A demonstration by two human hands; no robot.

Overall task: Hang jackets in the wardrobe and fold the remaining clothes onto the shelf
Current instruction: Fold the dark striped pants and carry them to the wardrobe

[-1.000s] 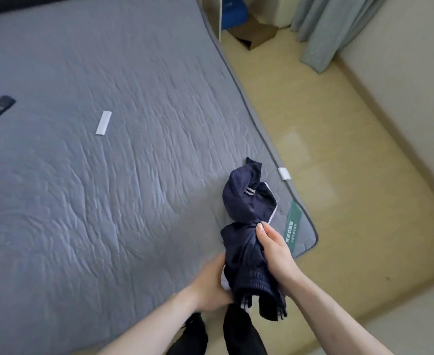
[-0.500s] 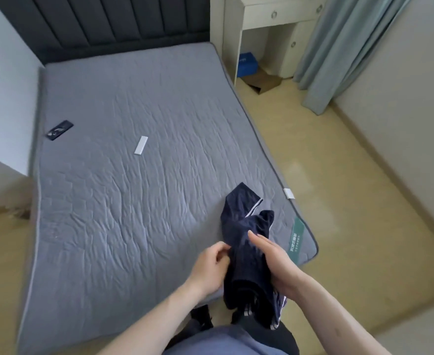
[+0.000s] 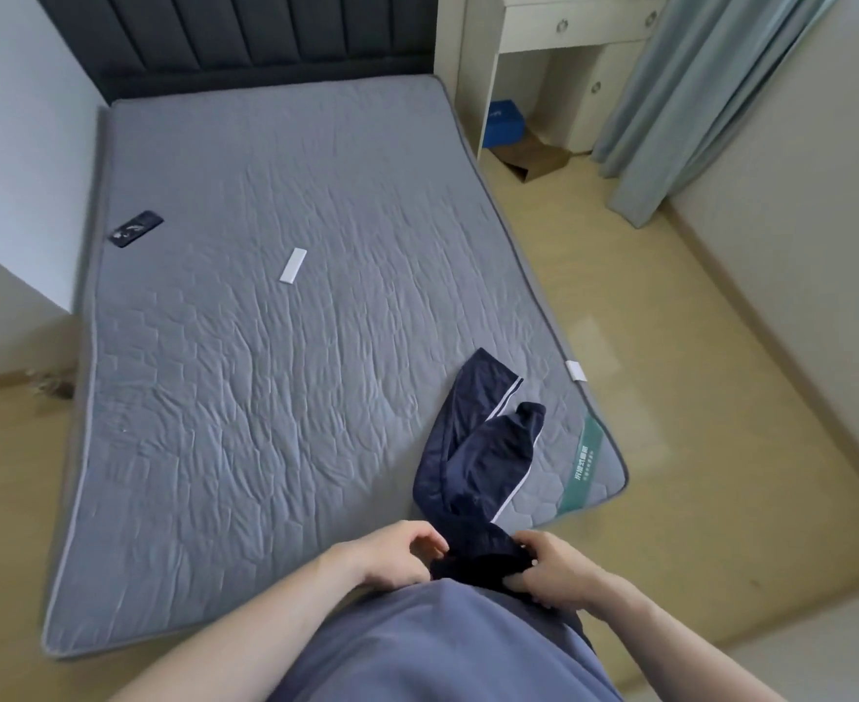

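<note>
Hands (image 3: 397, 552) (image 3: 551, 570) gripping crumpled navy trousers (image 3: 473, 448), white-piped, on quilted grey mattress (image 3: 265, 372)

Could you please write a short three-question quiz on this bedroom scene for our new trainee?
1. True or false: the navy garment lies wholly on the mattress, with no hand on it.
2. Which hand plainly grips the garment's near end? A) the left hand B) the right hand C) neither
3. Fill in: of the two small things farther up the mattress, the black one lies near the ____ edge as the camera sees it, and the white one nearer the middle.

Key
1. False: its near end is held at the foot of the bed.
2. B; the left hand's curled fingers are beside the cloth, contact unclear.
3. left
</note>
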